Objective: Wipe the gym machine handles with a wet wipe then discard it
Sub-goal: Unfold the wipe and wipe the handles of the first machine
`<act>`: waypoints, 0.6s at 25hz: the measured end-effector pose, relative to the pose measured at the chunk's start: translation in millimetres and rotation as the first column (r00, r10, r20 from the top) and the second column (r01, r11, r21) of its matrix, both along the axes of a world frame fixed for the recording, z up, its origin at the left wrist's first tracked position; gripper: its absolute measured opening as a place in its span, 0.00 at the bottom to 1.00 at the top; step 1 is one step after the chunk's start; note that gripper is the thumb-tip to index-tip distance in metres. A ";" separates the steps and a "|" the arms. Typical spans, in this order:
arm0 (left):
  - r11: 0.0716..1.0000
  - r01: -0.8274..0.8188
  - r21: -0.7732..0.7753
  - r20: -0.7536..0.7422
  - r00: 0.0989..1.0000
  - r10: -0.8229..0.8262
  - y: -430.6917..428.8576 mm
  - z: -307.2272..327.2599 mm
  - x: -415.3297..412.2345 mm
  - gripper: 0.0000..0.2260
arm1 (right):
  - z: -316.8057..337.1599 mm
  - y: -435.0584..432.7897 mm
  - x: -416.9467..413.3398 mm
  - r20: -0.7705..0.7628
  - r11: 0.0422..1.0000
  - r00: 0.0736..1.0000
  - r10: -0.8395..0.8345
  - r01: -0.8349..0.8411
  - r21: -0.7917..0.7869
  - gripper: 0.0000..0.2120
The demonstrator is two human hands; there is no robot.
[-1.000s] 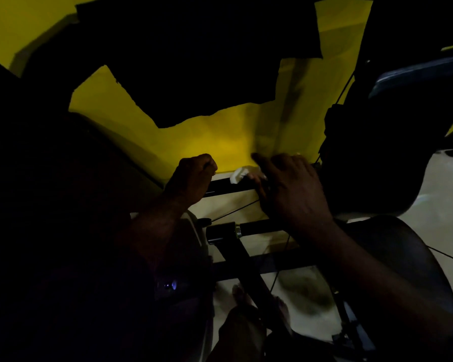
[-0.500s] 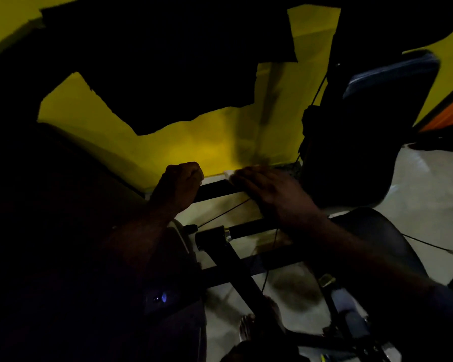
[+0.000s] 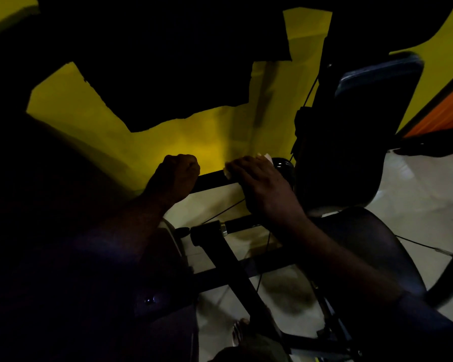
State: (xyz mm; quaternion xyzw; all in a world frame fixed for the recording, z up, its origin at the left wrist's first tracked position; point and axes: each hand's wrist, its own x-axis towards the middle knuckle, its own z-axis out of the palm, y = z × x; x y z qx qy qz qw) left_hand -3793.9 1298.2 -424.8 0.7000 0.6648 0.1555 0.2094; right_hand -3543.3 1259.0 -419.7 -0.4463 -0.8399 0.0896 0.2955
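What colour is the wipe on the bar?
White; the wet wipe peeks out under the right hand on the bar, head view.

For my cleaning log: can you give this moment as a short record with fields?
left hand: grips the bar
right hand: wraps the wipe over the bar, to the right of the left hand
wipe: white, mostly hidden under the hand
seat pad: dark, right of the bar
wall: yellow, behind the bar
light: dim
stage: wiping; wipe not yet discarded
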 end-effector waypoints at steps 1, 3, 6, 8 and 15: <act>0.999 -0.034 0.031 -0.039 0.999 0.035 0.1 0.1 0.0 0.20 | -6.3 4.5 3.9 0.059 0.997 0.996 0.064 -0.066 0.029 0.25; 0.998 0.021 0.055 -0.081 0.997 -0.016 0.2 -2.7 3.6 0.22 | -14.7 10.2 25.2 0.037 0.998 0.999 0.037 -0.039 0.050 0.25; 0.999 0.008 0.046 -0.096 0.995 -0.003 6.0 -4.4 0.6 0.14 | -21.0 1.1 56.3 -0.365 0.964 0.908 -0.205 0.122 -0.238 0.27; 0.999 -0.027 0.035 -0.092 0.995 0.030 8.3 -1.5 0.3 0.11 | -23.6 -4.2 58.8 -0.451 0.833 0.734 -0.507 0.282 -0.477 0.19; 0.938 0.342 -0.063 -0.180 0.920 -0.347 6.4 -3.5 -11.7 0.13 | -14.1 3.9 17.6 -0.411 0.966 0.880 -0.239 0.170 -0.197 0.32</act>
